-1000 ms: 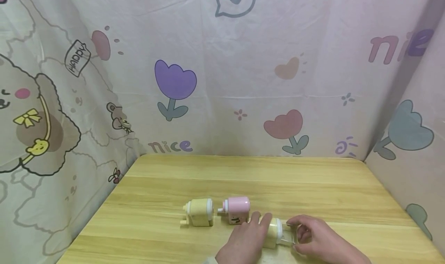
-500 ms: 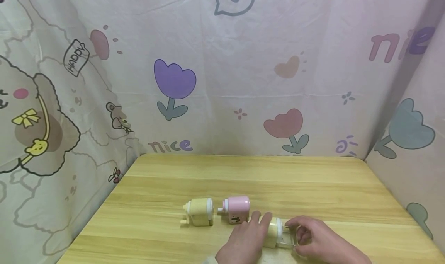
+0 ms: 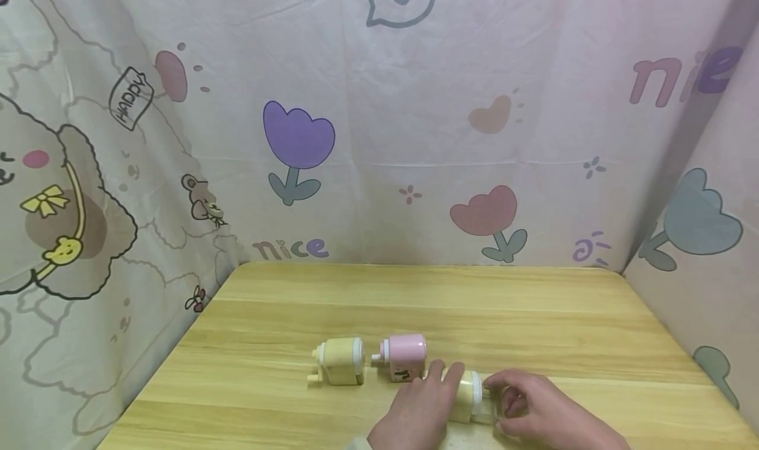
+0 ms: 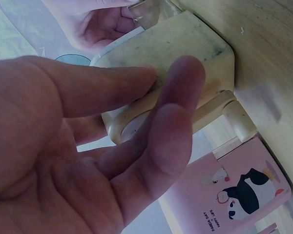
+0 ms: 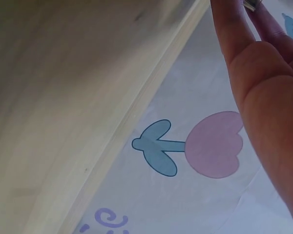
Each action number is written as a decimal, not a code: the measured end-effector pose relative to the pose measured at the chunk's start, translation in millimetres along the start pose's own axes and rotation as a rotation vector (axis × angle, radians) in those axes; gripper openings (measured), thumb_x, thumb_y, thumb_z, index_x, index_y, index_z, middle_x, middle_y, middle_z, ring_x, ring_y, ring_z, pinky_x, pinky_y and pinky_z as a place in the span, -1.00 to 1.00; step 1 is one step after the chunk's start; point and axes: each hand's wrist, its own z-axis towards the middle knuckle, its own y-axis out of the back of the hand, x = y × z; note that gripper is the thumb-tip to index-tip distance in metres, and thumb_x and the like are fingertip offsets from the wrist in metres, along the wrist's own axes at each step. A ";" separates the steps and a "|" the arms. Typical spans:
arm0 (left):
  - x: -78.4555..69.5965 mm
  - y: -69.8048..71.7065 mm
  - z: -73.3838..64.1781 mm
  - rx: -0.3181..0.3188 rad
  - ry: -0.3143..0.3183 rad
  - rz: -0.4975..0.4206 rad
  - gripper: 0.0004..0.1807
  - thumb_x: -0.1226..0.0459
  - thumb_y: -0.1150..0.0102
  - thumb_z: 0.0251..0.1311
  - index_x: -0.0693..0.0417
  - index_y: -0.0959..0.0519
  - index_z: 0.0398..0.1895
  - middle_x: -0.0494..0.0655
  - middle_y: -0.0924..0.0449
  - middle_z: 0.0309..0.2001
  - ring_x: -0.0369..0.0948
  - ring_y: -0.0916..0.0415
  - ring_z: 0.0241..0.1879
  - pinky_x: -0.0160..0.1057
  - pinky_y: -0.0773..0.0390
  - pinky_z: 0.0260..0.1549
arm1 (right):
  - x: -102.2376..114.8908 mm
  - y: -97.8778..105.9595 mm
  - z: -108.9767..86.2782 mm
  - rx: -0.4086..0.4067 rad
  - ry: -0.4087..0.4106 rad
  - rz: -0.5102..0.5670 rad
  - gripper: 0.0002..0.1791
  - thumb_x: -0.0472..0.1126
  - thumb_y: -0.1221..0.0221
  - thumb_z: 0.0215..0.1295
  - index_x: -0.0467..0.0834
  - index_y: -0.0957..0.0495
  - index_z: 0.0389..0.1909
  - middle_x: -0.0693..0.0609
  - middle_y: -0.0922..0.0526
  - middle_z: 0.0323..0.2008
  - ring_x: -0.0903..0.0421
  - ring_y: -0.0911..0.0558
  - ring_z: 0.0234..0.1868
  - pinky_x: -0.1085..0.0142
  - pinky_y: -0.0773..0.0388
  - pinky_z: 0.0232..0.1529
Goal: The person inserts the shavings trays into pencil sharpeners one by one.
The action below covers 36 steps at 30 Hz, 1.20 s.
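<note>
A yellow crank pencil sharpener (image 3: 465,400) with a white rim stands near the table's front, its left part covered by my left hand (image 3: 415,407). That hand grips the body, thumb and fingers around its crank end in the left wrist view, where the yellow casing (image 4: 200,44) looks smudged. From the white-rimmed end a clear shavings drawer (image 3: 487,409) sticks partly out. My right hand (image 3: 542,404) pinches its outer end between thumb and fingers. In the right wrist view, just a sliver of the drawer (image 5: 252,4) shows by the fingers.
Just behind the left hand stands a pink pencil sharpener (image 3: 407,350) with a panda print. Another yellow pencil sharpener (image 3: 340,361) is left of it, crank facing left. The wooden table (image 3: 439,292) meets a printed cloth (image 3: 379,107) at the back and sides.
The clear drawer has slid a little further into the yellow sharpener, with my right hand shifting slightly left along with it. My left hand and the other sharpeners stay put.
</note>
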 end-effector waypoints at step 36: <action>0.2 0.3 -0.3 -0.020 -0.015 -0.007 -0.19 0.53 -0.48 -0.16 -0.05 -0.42 0.23 -0.05 -0.54 -0.14 -0.21 -0.45 -0.56 -0.35 -0.46 -0.65 | 6.1 -11.2 15.8 0.021 0.145 0.000 -0.68 -0.20 -0.48 0.17 0.05 -0.65 -0.07 0.20 -0.68 -0.23 0.26 -0.67 -0.24 0.34 -0.69 -0.22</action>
